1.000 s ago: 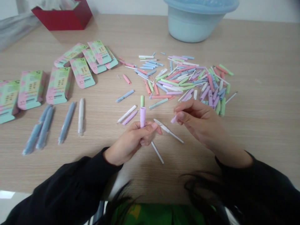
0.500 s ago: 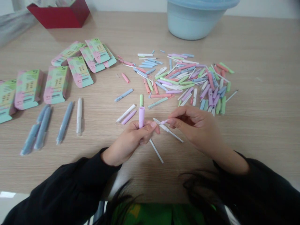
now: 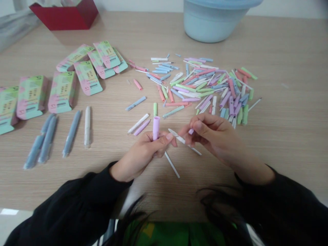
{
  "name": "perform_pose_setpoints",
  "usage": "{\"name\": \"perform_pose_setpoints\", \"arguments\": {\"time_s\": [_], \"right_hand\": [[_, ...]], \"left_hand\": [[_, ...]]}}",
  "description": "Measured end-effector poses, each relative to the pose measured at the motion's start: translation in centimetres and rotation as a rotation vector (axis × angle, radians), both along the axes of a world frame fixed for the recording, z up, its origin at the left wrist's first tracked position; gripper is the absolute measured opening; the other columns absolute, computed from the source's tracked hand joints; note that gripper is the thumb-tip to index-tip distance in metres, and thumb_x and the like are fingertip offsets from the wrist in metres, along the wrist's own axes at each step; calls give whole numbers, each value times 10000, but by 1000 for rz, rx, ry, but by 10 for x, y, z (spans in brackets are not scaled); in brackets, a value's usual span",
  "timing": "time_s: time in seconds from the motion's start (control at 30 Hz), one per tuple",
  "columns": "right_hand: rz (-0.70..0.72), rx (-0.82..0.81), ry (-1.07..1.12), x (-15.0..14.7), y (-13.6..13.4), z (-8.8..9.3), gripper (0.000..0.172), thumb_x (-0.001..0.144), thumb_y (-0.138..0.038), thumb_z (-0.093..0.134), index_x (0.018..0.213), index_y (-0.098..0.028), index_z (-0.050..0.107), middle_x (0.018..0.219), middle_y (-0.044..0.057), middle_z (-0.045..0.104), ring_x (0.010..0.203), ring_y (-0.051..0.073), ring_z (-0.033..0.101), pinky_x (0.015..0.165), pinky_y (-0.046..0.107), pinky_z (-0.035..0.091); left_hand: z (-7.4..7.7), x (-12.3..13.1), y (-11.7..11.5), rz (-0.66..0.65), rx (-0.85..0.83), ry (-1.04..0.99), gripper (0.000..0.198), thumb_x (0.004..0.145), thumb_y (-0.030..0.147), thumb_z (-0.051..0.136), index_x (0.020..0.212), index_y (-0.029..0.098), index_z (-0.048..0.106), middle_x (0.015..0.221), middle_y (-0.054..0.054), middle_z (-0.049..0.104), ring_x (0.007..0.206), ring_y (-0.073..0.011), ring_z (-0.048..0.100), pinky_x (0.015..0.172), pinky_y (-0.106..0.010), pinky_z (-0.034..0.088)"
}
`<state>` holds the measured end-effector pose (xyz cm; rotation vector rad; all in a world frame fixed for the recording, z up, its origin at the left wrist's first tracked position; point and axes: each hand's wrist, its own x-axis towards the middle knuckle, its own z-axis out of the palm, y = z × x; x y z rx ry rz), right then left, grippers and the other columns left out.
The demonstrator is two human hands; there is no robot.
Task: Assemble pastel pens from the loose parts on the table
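My left hand [image 3: 153, 148] is closed round a light purple pen tube [image 3: 156, 126], its hollow end pointing away from me. My right hand [image 3: 214, 135] is closed, with a small purple pen piece [image 3: 191, 131] between its fingertips. Below the hands, a white pen part with a pointed end [image 3: 183, 140] lies slanting on the table. A thin white stick [image 3: 172, 164] stretches out from under my left hand; I cannot tell if that hand touches it. Just past the left hand are a purple pen part [image 3: 142, 127], a white one [image 3: 138, 123] and a green piece [image 3: 155, 108].
A large heap of pastel pen parts [image 3: 202, 83] spreads beyond my hands. To the left are wrapped blue pens [image 3: 71, 133], a white pen [image 3: 87, 126] and several pink-green boxes [image 3: 63, 90]. A red box [image 3: 69, 18] and a light blue basin [image 3: 210, 25] stand at the back.
My right hand has drawn slightly right, away from the left hand, and turned the small purple piece within its fingers. My left hand keeps its hold on the purple tube.
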<state>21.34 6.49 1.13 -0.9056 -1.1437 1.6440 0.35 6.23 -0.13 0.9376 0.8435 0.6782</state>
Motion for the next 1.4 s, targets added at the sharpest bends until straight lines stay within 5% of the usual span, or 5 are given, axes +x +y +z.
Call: {"name": "perform_pose_setpoints", "arguments": {"time_s": [0.1, 0.27, 0.4, 0.6, 1.4], "right_hand": [[9, 65, -167, 6, -2, 6, 139, 938, -346, 711, 947, -223, 776, 716, -30, 690, 484, 74, 548, 471, 218, 461], [98, 284, -525, 10, -6, 10, 313, 998, -183, 534, 1229, -228, 741, 704, -57, 564, 508, 62, 513, 515, 220, 446], [114, 275, -541, 9, -8, 11, 380, 963, -172, 574, 1340, -186, 618, 677, -70, 581, 519, 79, 527, 522, 223, 450], [69, 201, -507, 5, -9, 18, 86, 894, -240, 703, 829, -198, 666, 615, -52, 594, 499, 86, 525, 459, 221, 405], [92, 424, -817, 11, -9, 23, 122, 904, -249, 680, 800, -218, 736, 638, -24, 664, 574, 123, 562, 533, 258, 385]], "left_hand": [[0, -3, 1, -14, 23, 5, 286, 946, 399, 668, 796, 158, 703, 544, 73, 331, 519, -101, 250, 477, -263, 189], [-2, -4, 3, -20, 34, 16, 278, 953, 391, 658, 813, 157, 711, 548, 70, 349, 516, -99, 266, 475, -259, 189], [-3, -2, 2, -21, 21, 10, 281, 958, 378, 651, 793, 157, 703, 530, 76, 333, 511, -99, 254, 478, -259, 199], [-3, -2, 3, -33, 6, 5, 285, 958, 371, 641, 782, 154, 699, 526, 78, 323, 512, -101, 244, 478, -266, 195], [-1, -2, 2, -76, 118, 220, 344, 942, 461, 635, 773, 172, 716, 552, 61, 302, 535, -119, 262, 537, -307, 165]]}}
